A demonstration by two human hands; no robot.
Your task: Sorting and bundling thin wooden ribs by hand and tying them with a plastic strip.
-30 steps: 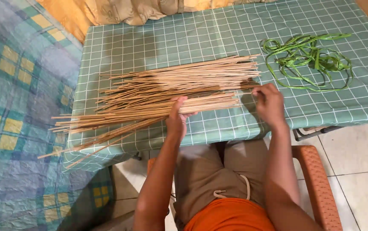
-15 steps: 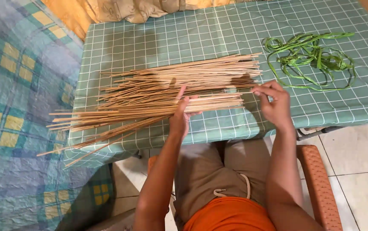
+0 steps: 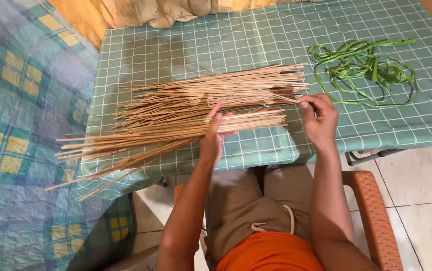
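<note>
The pile of thin tan sticks (image 3: 196,113) lies on the table with the green checked cloth (image 3: 186,45), near its front edge. Its long axis runs left to right across the view, slightly raised toward the right. The trimmed, even ends sit at the right; the ragged ends fan out at the left, past the table edge.

Change since a second ago: the left hand (image 3: 213,133) has slid a small bundle off the front of the pile, so that a narrow gap now shows between the two at the right end. This suggests sticks are being sorted out in batches.

The left hand rests flat on the front bundle, fingers spread. The right hand (image 3: 320,118) is curled, fingertips pressed together and pinching a single stick at the even ends.

A loose tangle of green strips (image 3: 364,70) lies well apart at the right. An orange woven chair arm (image 3: 371,211) shows below.
</note>
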